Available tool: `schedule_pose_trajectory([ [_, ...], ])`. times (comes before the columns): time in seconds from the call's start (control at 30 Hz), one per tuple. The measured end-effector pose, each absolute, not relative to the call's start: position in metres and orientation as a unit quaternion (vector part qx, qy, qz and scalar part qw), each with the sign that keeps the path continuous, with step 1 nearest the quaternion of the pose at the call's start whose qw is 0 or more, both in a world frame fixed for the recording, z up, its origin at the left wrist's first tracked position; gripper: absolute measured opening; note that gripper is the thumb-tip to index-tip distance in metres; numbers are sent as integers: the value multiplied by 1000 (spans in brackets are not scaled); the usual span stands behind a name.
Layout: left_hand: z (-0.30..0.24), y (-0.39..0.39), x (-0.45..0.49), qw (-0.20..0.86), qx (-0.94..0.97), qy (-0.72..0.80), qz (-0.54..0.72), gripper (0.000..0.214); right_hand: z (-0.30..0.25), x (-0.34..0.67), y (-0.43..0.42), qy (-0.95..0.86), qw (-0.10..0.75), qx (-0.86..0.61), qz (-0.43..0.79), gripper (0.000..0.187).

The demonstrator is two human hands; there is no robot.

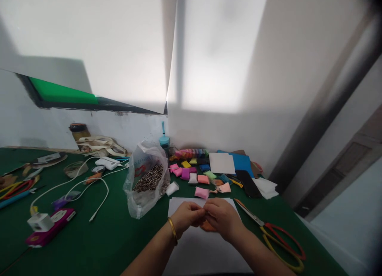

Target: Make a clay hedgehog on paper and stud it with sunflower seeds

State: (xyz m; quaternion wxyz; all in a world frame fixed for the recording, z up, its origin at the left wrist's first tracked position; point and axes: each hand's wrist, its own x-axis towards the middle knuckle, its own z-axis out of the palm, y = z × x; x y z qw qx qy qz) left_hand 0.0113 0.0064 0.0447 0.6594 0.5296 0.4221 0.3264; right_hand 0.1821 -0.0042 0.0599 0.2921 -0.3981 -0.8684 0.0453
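We are bringing left hand (pixel 188 218) and right hand (pixel 223 218) together, fingertips pinching; anything between, we cannot tell. Orange-brown clay-like piece (pixel 208 227) is showing beneath right fingers, over white paper (pixel 205 254). We are judging it light, soft, easily dented; edges suiting a gentle hold.

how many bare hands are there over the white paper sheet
2: the left hand, with a round gold-coloured bangle at its wrist, and the right hand, beside the orange-brown piece. No other hand shows.
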Motion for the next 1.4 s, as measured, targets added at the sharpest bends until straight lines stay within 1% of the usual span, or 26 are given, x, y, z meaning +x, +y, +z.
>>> schedule_pose_trajectory([
  [0.1, 46, 10, 11, 620, 580, 432, 304, 40, 54, 182, -7, -865, 278, -414, 52, 11],
  [0.2, 47, 13, 7, 583, 577, 464, 333, 34, 46, 193, 4, -827, 305, -464, 88, 13],
  [0.27, 47, 15, 3, 585, 547, 470, 371, 32, 41, 207, 22, -790, 336, -501, 109, 19],
  [0.33, 45, 17, 0, 609, 514, 454, 399, 34, 36, 223, 44, -770, 348, -528, 92, 26],
  [0.37, 45, 17, -2, 621, 499, 448, 406, 35, 33, 230, 55, -764, 332, -549, 76, 30],
  [0.4, 45, 17, -2, 631, 486, 445, 410, 35, 30, 235, 65, -766, 293, -569, 65, 32],
  [0.5, 44, 15, 0, 655, 458, 443, 406, 34, 19, 238, 86, -768, 248, -588, 58, 27],
  [0.63, 44, 12, 6, 686, 419, 419, 422, 42, 8, 225, 95, -762, 210, -611, 38, 16],
  [0.77, 46, 9, 6, 723, 364, 393, 437, 35, 13, 223, 92, -776, 180, -603, 30, 22],
  [0.87, 48, 10, 5, 727, 363, 385, 437, 34, 26, 226, 78, -783, 183, -594, 19, 25],
  [0.93, 48, 10, 7, 716, 374, 400, 433, 34, 35, 223, 63, -784, 215, -582, 12, 30],
  [1.03, 47, 4, 20, 714, 377, 406, 428, 37, 43, 207, 35, -805, 304, -509, 24, 40],
  [1.07, 48, 1, 25, 723, 375, 392, 428, 36, 44, 200, 27, -823, 309, -476, 26, 43],
  [1.13, 52, -7, 36, 753, 363, 335, 435, 34, 44, 186, 13, -856, 295, -425, 12, 57],
  [1.23, 61, -15, 44, 802, 307, 227, 459, 39, 42, 170, -2, -839, 314, -444, -16, 68],
  [1.3, 67, -15, 45, 826, 256, 194, 462, 51, 44, 161, -12, -838, 325, -438, -10, 72],
  [1.37, 70, -15, 46, 823, 221, 210, 479, 63, 48, 153, -20, -869, 314, -382, 13, 79],
  [1.4, 71, -16, 47, 813, 214, 230, 490, 67, 50, 151, -22, -883, 304, -356, 26, 81],
])
